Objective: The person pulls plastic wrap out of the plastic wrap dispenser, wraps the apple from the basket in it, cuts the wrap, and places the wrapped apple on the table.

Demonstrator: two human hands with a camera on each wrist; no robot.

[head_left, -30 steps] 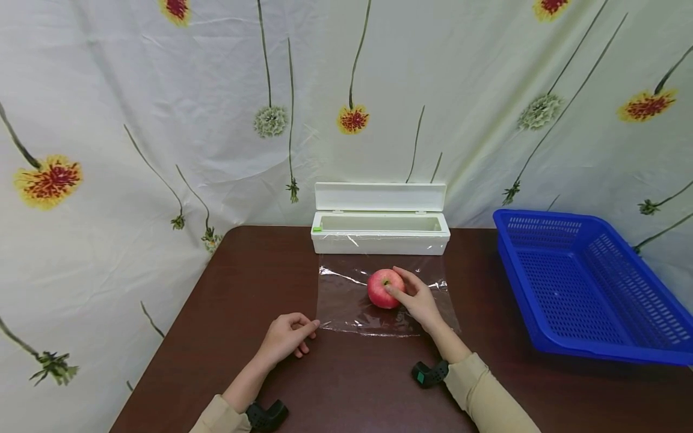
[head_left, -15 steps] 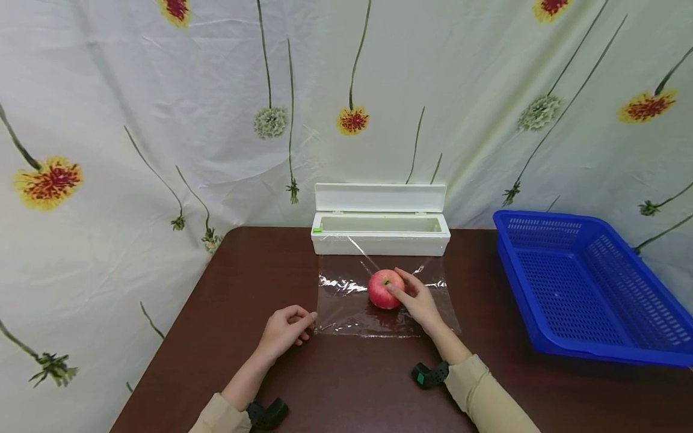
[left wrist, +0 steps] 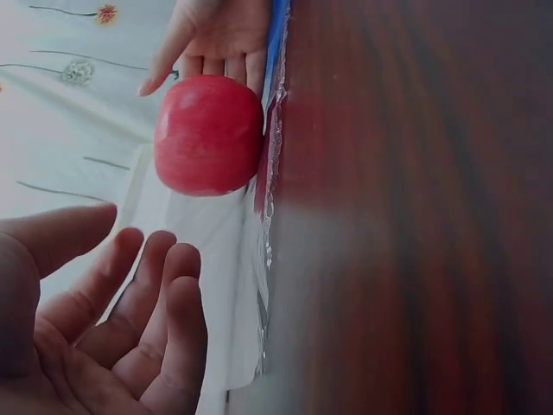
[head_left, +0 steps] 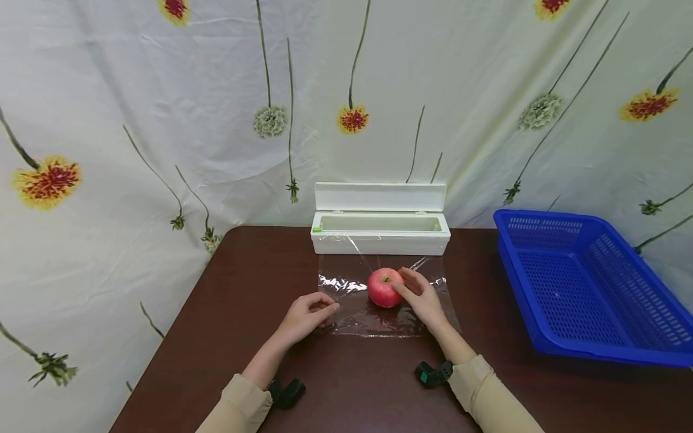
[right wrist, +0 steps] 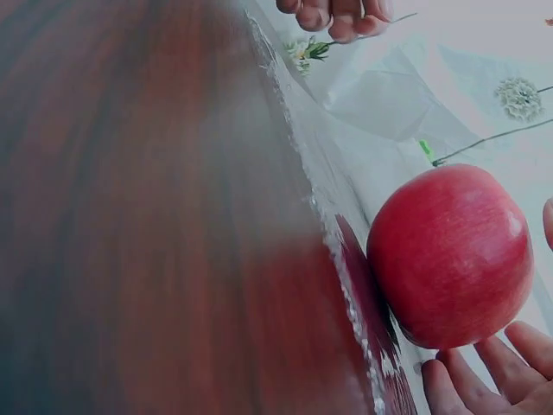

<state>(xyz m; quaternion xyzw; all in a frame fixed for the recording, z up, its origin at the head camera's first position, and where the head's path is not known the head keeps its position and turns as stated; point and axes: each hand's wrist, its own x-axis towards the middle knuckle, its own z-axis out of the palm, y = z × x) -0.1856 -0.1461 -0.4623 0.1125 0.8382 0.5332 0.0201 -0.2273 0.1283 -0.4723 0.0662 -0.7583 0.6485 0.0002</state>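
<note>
A red apple [head_left: 385,287] sits on a sheet of clear plastic wrap [head_left: 346,313] that stretches from a white wrap box [head_left: 379,243] with its lid raised. My right hand [head_left: 425,300] is at the apple's right side; in the right wrist view its fingers [right wrist: 510,372] lie close beside the apple and the thumb stands apart from it. Whether the fingertips still touch the skin, I cannot tell. My left hand [head_left: 308,316] hovers over the wrap's left edge, left of the apple. In the left wrist view its loosely bent fingers [left wrist: 181,320] hold nothing.
A blue plastic basket [head_left: 601,352] stands on the right of the dark brown table [head_left: 346,385]. Behind the table hangs a white curtain [head_left: 216,90] with printed flowers. Each wrist wears a black camera.
My left hand has moved from the wrap's corner to the right and slightly forward, toward the apple. My right hand has eased slightly rightward from the apple, which stays in place.
</note>
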